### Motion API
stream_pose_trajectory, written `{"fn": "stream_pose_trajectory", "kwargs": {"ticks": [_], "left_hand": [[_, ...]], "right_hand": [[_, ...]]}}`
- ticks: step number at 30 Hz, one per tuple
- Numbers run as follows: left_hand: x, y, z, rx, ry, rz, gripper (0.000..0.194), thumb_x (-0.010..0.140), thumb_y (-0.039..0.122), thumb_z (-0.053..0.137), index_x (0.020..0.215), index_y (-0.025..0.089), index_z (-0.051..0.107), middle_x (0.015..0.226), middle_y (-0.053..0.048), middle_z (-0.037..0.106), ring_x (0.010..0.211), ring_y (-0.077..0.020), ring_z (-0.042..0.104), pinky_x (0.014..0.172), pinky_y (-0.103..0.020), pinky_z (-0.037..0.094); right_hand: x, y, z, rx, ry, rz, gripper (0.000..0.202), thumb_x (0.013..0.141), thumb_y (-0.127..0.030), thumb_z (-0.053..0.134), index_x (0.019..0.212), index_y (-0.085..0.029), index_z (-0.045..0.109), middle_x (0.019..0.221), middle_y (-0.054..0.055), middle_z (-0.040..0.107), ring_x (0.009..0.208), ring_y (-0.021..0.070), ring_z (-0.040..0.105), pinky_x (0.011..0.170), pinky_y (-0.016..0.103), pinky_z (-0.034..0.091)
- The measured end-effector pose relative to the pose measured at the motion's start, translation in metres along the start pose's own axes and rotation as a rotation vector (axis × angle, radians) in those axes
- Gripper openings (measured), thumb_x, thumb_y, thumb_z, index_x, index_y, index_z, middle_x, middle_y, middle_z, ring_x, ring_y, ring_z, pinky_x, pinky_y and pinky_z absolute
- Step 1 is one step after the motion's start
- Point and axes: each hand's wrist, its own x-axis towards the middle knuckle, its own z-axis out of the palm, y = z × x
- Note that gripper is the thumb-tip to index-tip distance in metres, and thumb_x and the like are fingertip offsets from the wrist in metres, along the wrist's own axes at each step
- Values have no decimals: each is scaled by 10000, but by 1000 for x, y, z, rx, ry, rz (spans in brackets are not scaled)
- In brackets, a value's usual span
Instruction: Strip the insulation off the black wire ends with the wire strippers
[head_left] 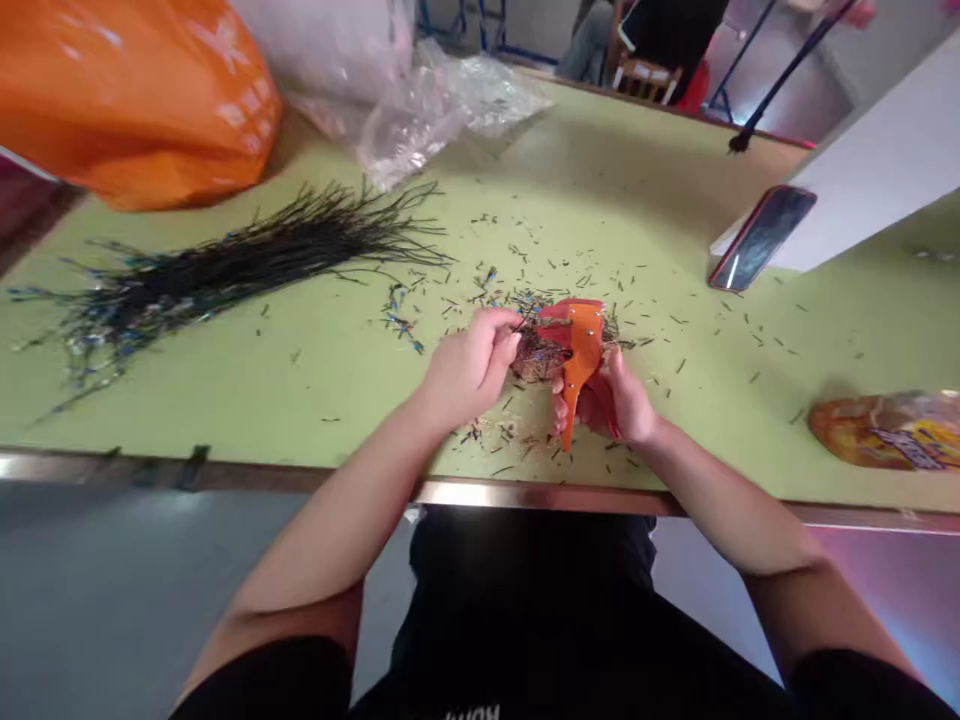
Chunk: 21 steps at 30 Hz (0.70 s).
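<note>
My right hand [628, 402] is wrapped round the handles of an orange and red wire stripper [585, 345], whose head points away from me and to the left. Beside its jaws, my left hand [476, 365] is closed in a pinch on a thin dark wire, mostly hidden by the fingers. Beneath both hands lies a tangled heap of fine wire scraps [534, 365]. To the left rests a long bundle of black wires [255, 255], with blue and pale tips at its near-left end.
Short dark offcuts [405, 325] litter the green table [360, 370]. An orange bag [150, 110] and clear plastic [427, 110] stand at the back left. A phone [763, 238] leans on a white post [855, 160]; a snack packet [889, 430] lies at the right. A person sits beyond the table.
</note>
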Motion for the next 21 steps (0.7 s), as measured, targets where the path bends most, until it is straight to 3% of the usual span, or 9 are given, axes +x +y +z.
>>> {"fn": "stream_pose_trajectory", "kwargs": {"ticks": [4,7,11,16,21], "left_hand": [[2,-5,6,28,27,-27,291,1060,418,413,1178,197,560,795,-20,691,679,-189,651,660,-330,484],[6,-5,9,90,70,-15,275,1045,401,432,1085,210,625,886,-50,738,746,-196,673,702,-333,497],[9,-5,11,122,41,-38,315,1017,392,437,1085,197,675,932,-70,773,789,-219,703,717,-337,510],[5,-9,17,26,11,-51,310,964,356,471,1118,195,688,918,-59,785,815,-230,736,728,-334,533],[5,-15,22,-127,87,-57,275,993,431,511,1037,207,663,811,-14,728,699,-178,676,679,-293,525]], "right_hand": [[-3,-1,-1,-70,-41,13,871,849,-982,430,1066,-183,699,733,42,666,719,204,695,655,307,603],[-3,-1,-1,-83,-92,9,888,838,-991,431,1094,-183,694,742,46,669,716,212,700,612,296,582],[-3,1,0,-122,-114,14,843,865,-960,452,1110,-187,680,828,71,708,768,224,720,660,321,600],[-2,6,3,-194,-135,0,744,878,-908,535,1105,-214,681,938,82,742,833,223,736,714,319,600],[-2,8,3,-261,-86,-135,741,919,-890,457,1161,-217,654,999,99,736,852,233,732,724,349,604]]}}
